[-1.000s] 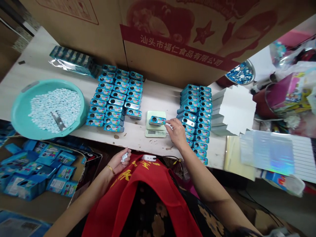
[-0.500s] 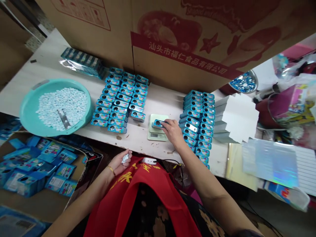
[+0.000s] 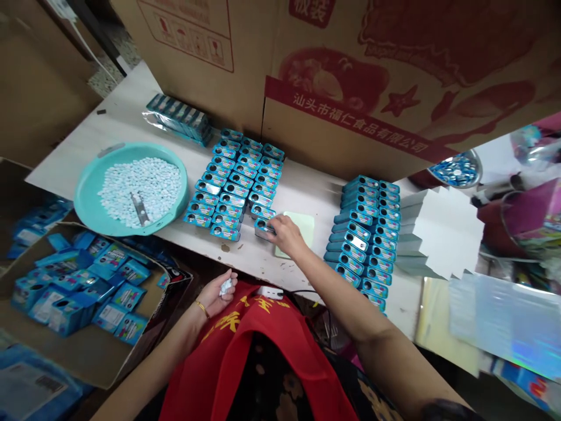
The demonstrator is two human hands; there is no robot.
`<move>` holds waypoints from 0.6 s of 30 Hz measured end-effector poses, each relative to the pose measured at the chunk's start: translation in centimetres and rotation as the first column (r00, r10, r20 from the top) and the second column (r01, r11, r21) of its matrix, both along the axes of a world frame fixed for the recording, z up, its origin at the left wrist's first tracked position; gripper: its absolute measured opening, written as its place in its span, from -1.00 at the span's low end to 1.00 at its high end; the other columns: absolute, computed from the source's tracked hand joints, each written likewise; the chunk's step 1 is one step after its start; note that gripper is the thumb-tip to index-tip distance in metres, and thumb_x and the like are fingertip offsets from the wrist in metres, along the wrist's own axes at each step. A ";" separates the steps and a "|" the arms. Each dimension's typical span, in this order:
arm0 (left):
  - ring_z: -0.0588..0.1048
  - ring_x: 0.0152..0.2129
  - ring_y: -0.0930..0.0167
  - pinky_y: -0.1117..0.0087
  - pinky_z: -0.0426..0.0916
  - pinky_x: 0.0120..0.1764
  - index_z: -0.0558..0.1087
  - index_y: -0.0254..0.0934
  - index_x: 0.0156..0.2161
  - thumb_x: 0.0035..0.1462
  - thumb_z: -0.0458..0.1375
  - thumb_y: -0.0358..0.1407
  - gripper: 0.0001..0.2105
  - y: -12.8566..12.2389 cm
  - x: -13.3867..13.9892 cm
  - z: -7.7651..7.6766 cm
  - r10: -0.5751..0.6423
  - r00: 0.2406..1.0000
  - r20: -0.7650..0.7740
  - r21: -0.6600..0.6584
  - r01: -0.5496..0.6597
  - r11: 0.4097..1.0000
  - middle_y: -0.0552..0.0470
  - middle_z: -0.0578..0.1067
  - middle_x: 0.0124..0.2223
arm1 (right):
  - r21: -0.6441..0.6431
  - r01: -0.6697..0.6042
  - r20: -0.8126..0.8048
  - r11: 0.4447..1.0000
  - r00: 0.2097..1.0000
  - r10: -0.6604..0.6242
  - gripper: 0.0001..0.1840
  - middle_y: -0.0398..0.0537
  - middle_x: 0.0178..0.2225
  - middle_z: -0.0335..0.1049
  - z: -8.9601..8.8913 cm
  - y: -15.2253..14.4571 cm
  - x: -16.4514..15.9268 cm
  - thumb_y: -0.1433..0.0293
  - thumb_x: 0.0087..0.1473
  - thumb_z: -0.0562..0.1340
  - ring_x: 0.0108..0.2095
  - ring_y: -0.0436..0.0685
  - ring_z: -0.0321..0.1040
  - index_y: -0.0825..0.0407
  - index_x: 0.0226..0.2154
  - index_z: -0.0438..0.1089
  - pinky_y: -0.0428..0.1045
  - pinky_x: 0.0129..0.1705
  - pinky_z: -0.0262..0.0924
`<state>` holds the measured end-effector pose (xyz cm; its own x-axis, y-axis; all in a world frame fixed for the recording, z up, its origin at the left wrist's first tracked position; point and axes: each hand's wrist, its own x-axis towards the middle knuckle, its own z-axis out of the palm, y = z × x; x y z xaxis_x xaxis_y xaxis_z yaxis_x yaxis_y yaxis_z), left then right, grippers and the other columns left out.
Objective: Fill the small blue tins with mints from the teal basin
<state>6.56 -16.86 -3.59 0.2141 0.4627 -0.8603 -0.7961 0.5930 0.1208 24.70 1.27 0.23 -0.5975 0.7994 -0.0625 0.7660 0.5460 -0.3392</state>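
Observation:
My right hand (image 3: pixel 286 234) grips a small blue tin (image 3: pixel 263 225) at the front right end of the left rows of tins (image 3: pixel 232 190). Partly behind that hand lies a pale green kitchen scale (image 3: pixel 304 225), with no tin on its plate. Near the table's front edge, my left hand (image 3: pixel 220 292) is curled around several small white candies (image 3: pixel 225 286). A turquoise basin (image 3: pixel 87 202) at the left holds a heap of white candies (image 3: pixel 144 181) and a metal strip (image 3: pixel 139 209). More blue tins (image 3: pixel 355 234) stand in rows right of the scale.
A large cardboard carton (image 3: pixel 324 140) stands along the table's back. Wrapped tins (image 3: pixel 179 117) lie behind the basin. An open box (image 3: pixel 105 365) of blue packs is below left. White folded card (image 3: pixel 447 231) and plastic sheets (image 3: pixel 508 321) are at the right.
My right hand has carried the tin left from the scale to the end of the left rows. The left hand still holds the candies. The view has shifted a little.

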 end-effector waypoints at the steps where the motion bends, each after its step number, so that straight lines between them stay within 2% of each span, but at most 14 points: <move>1: 0.22 -0.75 0.66 0.68 -0.01 -0.78 0.33 -0.40 -0.37 0.03 0.09 -0.34 -0.88 -0.1 -0.1 0.0 0.005 1.000 0.002 0.000 -0.005 1.000 0.09 0.32 -0.56 | 0.002 -0.002 -0.003 1.000 1.000 0.002 -0.80 -0.04 -0.23 0.25 -0.6 0.1 -0.8 0.33 -0.03 0.16 -0.19 0.13 0.13 -0.03 -0.26 0.32 -0.04 -0.29 0.12; 5: 0.21 -0.75 0.66 0.68 -0.02 -0.78 0.33 -0.40 -0.37 0.02 0.10 -0.33 -0.87 -0.5 -0.8 0.0 0.027 1.000 -0.002 -0.002 -0.027 1.000 0.09 0.32 -0.55 | 0.066 0.010 -0.033 0.998 0.999 -0.008 -0.80 -0.02 -0.14 0.21 -2.5 -0.2 -1.7 0.38 0.04 0.10 -0.14 0.13 0.09 -0.01 -0.23 0.31 -0.04 -0.30 0.12; 8: 0.21 -0.75 0.66 0.68 -0.02 -0.78 0.33 -0.40 -0.37 0.01 0.11 -0.33 -0.87 -0.8 -1.0 -0.1 0.032 0.999 -0.011 -0.016 -0.032 0.999 0.10 0.32 -0.55 | 0.111 0.038 -0.045 0.993 0.998 -0.033 -0.78 -0.01 -0.20 0.24 -3.1 -1.1 -0.8 0.35 0.11 0.02 -0.19 0.12 0.10 0.01 -0.24 0.32 -0.01 -0.25 0.10; 10: 0.21 -0.75 0.66 0.68 -0.01 -0.78 0.33 -0.40 -0.37 0.00 0.12 -0.33 -0.87 -0.8 -0.8 -0.2 0.018 1.000 -0.020 -0.030 -0.019 0.999 0.09 0.32 -0.55 | 0.110 0.011 -0.010 0.994 1.000 -0.010 -0.75 -0.01 -0.25 0.26 -3.3 -1.4 -0.8 0.37 0.13 -0.02 -0.24 0.11 0.11 0.00 -0.24 0.33 0.01 -0.23 0.07; 13: 0.21 -0.75 0.66 0.67 0.00 -0.78 0.33 -0.40 -0.37 0.01 0.11 -0.34 -0.88 -0.1 -0.2 -0.2 -0.020 0.999 -0.031 -0.019 0.019 1.000 0.09 0.33 -0.55 | 0.079 -0.021 0.021 0.997 1.000 0.019 -0.73 0.00 -0.26 0.26 -3.3 -1.2 -2.2 0.37 0.14 -0.03 -0.23 0.13 0.12 -0.01 -0.18 0.31 0.03 -0.22 0.04; 16: 0.21 -0.75 0.66 0.68 0.00 -0.78 0.33 -0.40 -0.38 0.02 0.09 -0.34 -0.88 1.2 0.4 0.0 -0.062 0.998 -0.027 0.034 0.063 0.997 0.09 0.32 -0.55 | 0.068 0.071 -0.026 0.995 0.997 -0.069 -0.70 0.03 -0.23 0.24 -2.7 -0.7 -3.8 0.33 0.13 -0.02 -0.19 0.15 0.11 -0.02 -0.11 0.27 0.05 -0.18 0.03; 18: 0.20 -0.75 0.67 0.68 0.01 -0.78 0.33 -0.41 -0.38 0.03 0.08 -0.34 -0.88 2.0 0.6 0.3 -0.094 0.995 -0.021 0.055 0.095 0.994 0.09 0.31 -0.54 | 0.059 0.120 -0.068 0.991 0.991 -0.115 -0.68 0.01 -0.23 0.25 -1.9 -0.9 -3.6 0.34 0.13 -0.03 -0.21 0.14 0.13 -0.04 -0.07 0.24 0.03 -0.18 0.03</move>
<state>7.14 -14.88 -3.34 0.2437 0.4882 -0.8380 -0.7342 0.6574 0.1695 21.06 0.38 -1.70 -0.5004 0.8654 0.0250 0.8039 0.4752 -0.3576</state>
